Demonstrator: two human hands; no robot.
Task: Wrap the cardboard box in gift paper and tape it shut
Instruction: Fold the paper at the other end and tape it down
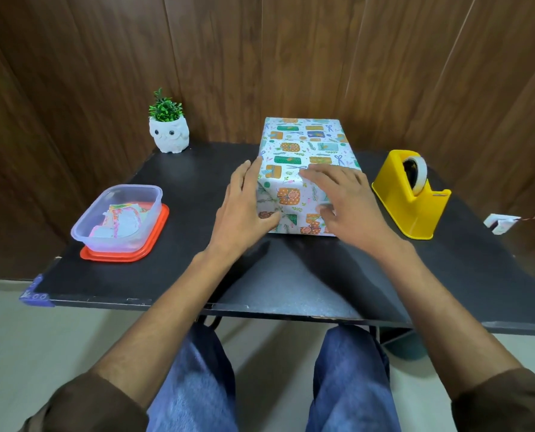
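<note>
While both hands press on the wrapped box (303,169), I see that the gift paper already covers every face that shows; the box stands in the centre of the frame, on the black table (291,285), with its far end toward the wooden wall. My left hand (247,210) lies flat against the left side and the near corner, fingers spread wide, the thumb on the near end face; it holds nothing, it only pushes the folded paper against the cardboard. My right hand (344,201) rests over the top near edge, fingers extended across the paper, the thumb bent down on the near end face; it is also empty and flat; I judge it keeps the end flap closed so the fold does not spring open. Whether tape is already on this end I cannot tell.

The yellow tape dispenser (412,194) stands at the right of the frame, near the right hand; this place makes sense, because one hand can reach it while the other holds the flap. At the left is a clear plastic container (119,219) with paper scraps inside, on a red lid; the owl pot (169,135) with a small plant stands at the upper left, well apart from the work.
</note>
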